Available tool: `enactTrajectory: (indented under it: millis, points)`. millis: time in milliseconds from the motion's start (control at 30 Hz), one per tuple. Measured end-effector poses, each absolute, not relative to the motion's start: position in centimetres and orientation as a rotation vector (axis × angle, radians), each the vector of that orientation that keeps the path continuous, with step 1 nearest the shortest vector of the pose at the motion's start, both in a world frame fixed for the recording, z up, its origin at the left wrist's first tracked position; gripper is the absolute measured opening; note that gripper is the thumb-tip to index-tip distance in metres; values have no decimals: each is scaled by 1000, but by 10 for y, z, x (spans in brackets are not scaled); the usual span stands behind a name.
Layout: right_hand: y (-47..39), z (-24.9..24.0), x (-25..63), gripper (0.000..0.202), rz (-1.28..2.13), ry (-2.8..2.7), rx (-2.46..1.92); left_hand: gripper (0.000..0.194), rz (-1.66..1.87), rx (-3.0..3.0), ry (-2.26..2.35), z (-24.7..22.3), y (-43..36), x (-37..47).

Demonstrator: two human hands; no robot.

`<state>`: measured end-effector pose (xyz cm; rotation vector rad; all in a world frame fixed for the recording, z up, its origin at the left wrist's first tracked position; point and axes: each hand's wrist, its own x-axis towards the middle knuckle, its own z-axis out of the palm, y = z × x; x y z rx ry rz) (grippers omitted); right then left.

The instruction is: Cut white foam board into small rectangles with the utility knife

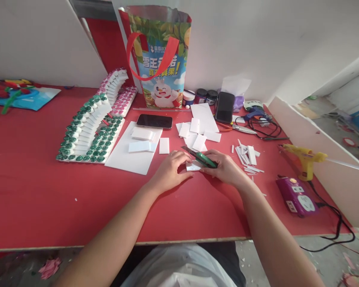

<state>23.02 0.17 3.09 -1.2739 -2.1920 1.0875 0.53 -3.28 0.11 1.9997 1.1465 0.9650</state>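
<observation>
A green utility knife (pixel 206 160) lies in my right hand (pixel 223 167), its blade pointing up and to the left. Between my hands is a small white rectangular piece (pixel 193 166) on the red table (pixel 107 207). My left hand (pixel 172 169) has its thumb and fingers around the left end of that piece. The thumb of my right hand is by its right end. Just beyond are several white cut pieces (pixel 200 142), a single upright white rectangle (pixel 164 146), and a white sheet (pixel 122 153) with more pieces on it.
At the right are white scraps (pixel 248 154), a yellow glue gun (pixel 306 157), a purple power block (pixel 297 197) and cables. Phones (pixel 154 121) (pixel 225 107), scissors (pixel 243 129) and a printed bag (pixel 161 59) stand or lie behind. Green-and-white decorated strips (pixel 89 131) are at left.
</observation>
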Motion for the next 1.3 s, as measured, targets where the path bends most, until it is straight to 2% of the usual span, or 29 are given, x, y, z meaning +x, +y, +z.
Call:
enactTrajectory:
  millis: [400,533,600,700,800,900,967,1067,1200,1300]
  points:
    - [3,22,233,15,1090,-2161,-1171,8,1038,2204,1224,-13,-34,29]
    - [-1,23,236,20,1262,-1961,-1223,3,1051,2252,1212,-14,-33,28]
    - [-4,23,240,25,1326,-1739,-1354,5,1025,2277,1218,-13,-33,28]
    - [-8,26,249,26,1220,-1487,-1583,9,997,2305,1242,-11,-35,29]
    - [-16,34,259,23,1144,-1478,-1657,15,996,2339,1285,-10,-39,28]
    - [-33,48,263,12,1238,-1579,-1649,25,985,2385,1376,-11,-43,28]
    - [-44,59,262,33,1318,-1690,-1607,32,953,2424,1439,-12,-46,29]
    - [-55,72,256,52,1338,-1928,-1671,37,897,2463,1494,-11,-49,33]
    - [-56,78,247,56,1109,-2232,-1803,40,890,2480,1513,-10,-49,36]
    - [-54,76,242,57,1066,-2291,-1794,40,906,2489,1507,-10,-49,36]
